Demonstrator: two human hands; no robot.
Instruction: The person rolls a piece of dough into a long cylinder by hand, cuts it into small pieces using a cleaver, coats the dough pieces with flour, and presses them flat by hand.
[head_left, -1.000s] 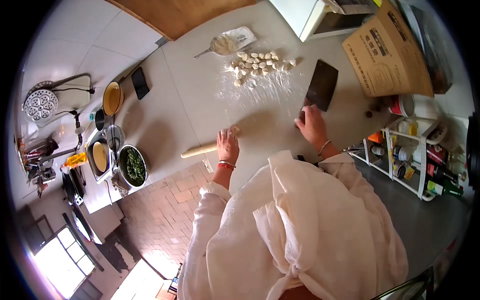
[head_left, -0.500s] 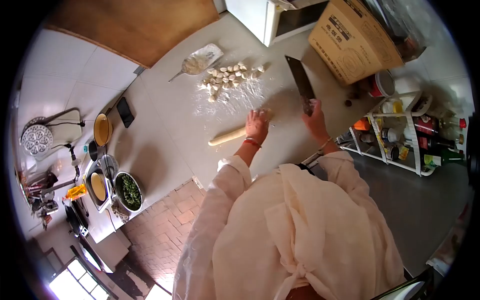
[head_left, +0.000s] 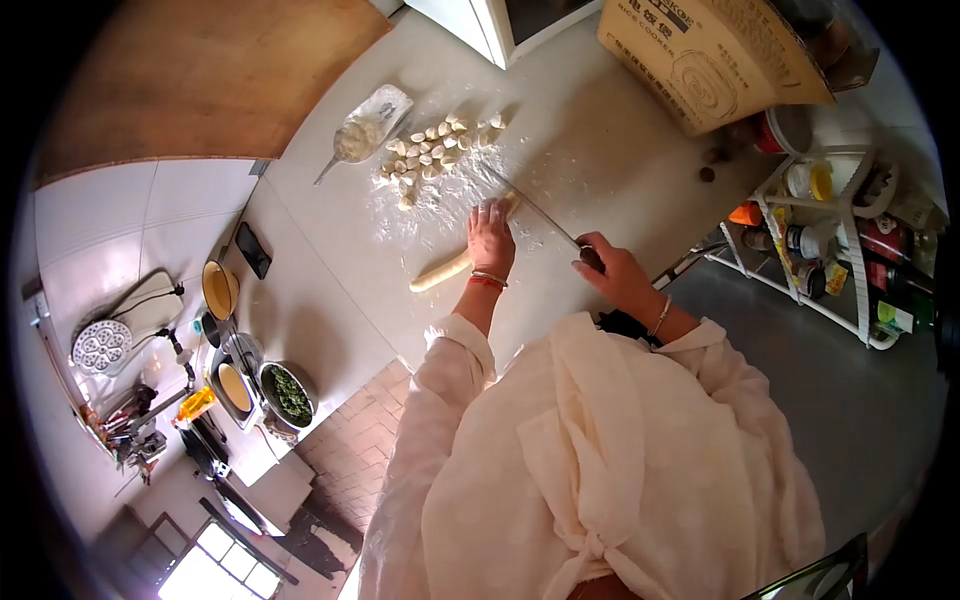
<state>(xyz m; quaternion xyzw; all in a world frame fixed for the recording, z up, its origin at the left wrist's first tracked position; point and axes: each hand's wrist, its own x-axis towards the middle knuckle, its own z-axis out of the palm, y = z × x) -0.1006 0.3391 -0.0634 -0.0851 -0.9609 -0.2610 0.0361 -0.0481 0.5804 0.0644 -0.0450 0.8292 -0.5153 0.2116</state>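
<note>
My left hand [head_left: 491, 240] lies over a long roll of dough [head_left: 438, 273], with its fingers curled down onto it and a red band at the wrist. The dough sticks out to the lower left of the hand, and a short end shows past the fingertips. In my right hand [head_left: 617, 273] is the dark handle of a cleaver [head_left: 540, 213]. Its blade is seen nearly edge-on, reaching up and left across the dough's end, close to my left fingertips. I cannot tell whether the edge touches the dough. Several small dough pieces [head_left: 425, 155] lie on the floured counter beyond.
A scoop of flour [head_left: 358, 138] rests left of the dough pieces. At the far right stand a cardboard box [head_left: 700, 75] and a white rack [head_left: 860, 240] of bottles and jars. On the left are a phone [head_left: 253, 250] and a bowl of chopped greens [head_left: 288, 394].
The cleaver has swung left and down from the right side to the dough's end. My left hand stays on the dough roll. The camera view has shifted slightly.
</note>
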